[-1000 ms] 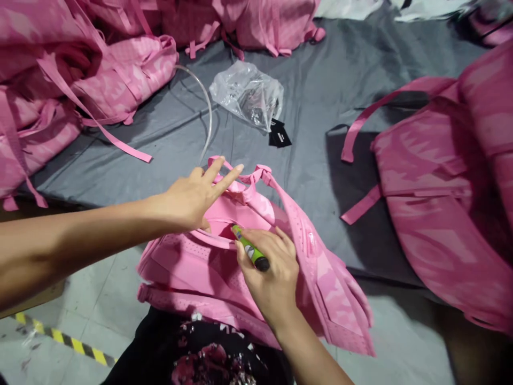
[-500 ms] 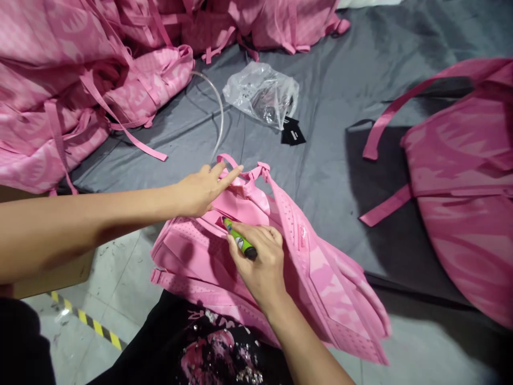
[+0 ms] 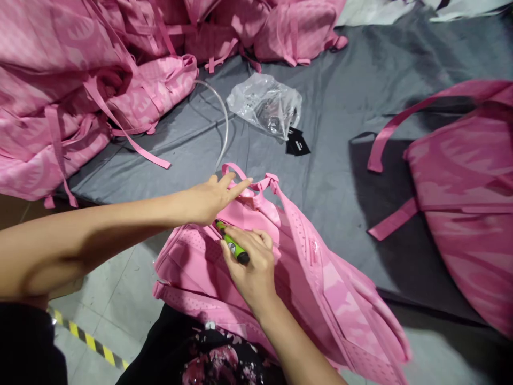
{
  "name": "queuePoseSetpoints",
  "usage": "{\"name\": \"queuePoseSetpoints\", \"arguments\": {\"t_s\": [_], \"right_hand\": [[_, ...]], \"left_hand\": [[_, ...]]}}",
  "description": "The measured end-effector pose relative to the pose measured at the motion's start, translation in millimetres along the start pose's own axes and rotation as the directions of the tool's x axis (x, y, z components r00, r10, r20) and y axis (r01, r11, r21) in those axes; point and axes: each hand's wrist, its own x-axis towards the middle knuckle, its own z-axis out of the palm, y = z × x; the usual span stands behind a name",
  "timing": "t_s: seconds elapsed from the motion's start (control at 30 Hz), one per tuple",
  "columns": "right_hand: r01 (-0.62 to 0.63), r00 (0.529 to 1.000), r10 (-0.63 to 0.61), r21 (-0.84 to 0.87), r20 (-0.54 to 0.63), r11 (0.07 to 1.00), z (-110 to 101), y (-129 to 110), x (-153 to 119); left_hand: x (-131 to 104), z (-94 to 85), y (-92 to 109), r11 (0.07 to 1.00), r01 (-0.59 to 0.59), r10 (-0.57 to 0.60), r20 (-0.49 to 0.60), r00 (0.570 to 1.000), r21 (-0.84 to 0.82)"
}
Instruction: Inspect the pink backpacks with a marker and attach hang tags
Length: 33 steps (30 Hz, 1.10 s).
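While left hand (image 3: 208, 201) splays, right grip (image 3: 255, 263) clasps marker (image 3: 233, 245).

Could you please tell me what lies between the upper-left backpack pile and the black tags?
In the head view, a curved clear tube, then a clear plastic bag, on the grey cloth.

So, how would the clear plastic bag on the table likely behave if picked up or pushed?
The clear plastic bag would probably sag and change shape, since its film looks thin and crumpled. The film itself is likely light, though the dark contents are too unclear to judge for weight. Pushed toward the black tags at its corner, it might shift them.
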Motion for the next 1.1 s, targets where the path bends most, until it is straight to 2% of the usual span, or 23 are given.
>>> {"name": "queuePoseSetpoints", "arguments": {"t_s": [0.13,0.33,0.5,0.6,0.67,1.03,1.1], "right_hand": [[-0.009,1.000,0.008,-0.079,-0.015,0.997,1.8,-1.2,0.6],[-0.023,0.999,0.017,-0.128,-0.044,0.992,5.7,-3.3,-0.2],[-0.024,1.000,0.025,-0.084,0.011,0.996,4.5,-3.4,0.6],[-0.043,0.999,0.044,-0.092,0.002,0.995,2.6,-2.8,0.9],[-0.043,0.998,0.045,-0.045,0.047,0.998,2.0,-2.4,1.4],[-0.051,0.998,0.050,0.017,0.048,0.999,2.0,-2.8,5.8],[-0.053,0.995,0.049,0.051,0.088,0.997,1.1,-3.4,6.9]], "left_hand": [[1.3,5.9,-3.5,0.998,-0.015,0.013,-0.037,0.999,-0.056],[-1.6,5.0,-3.4,0.992,-0.038,0.029,-0.074,0.997,-0.122],[-4.3,0.3,-1.2,0.989,-0.035,0.024,-0.073,0.997,-0.146],[-5.8,-3.1,0.7,0.990,-0.020,0.013,-0.049,0.999,-0.141],[-6.1,-3.7,1.3,0.990,-0.016,0.010,-0.045,0.999,-0.140],[-6.4,2.5,1.7,0.993,-0.005,-0.005,-0.092,0.996,-0.116],[-4.9,5.8,1.4,0.993,0.000,-0.012,-0.105,0.994,-0.120]]}}
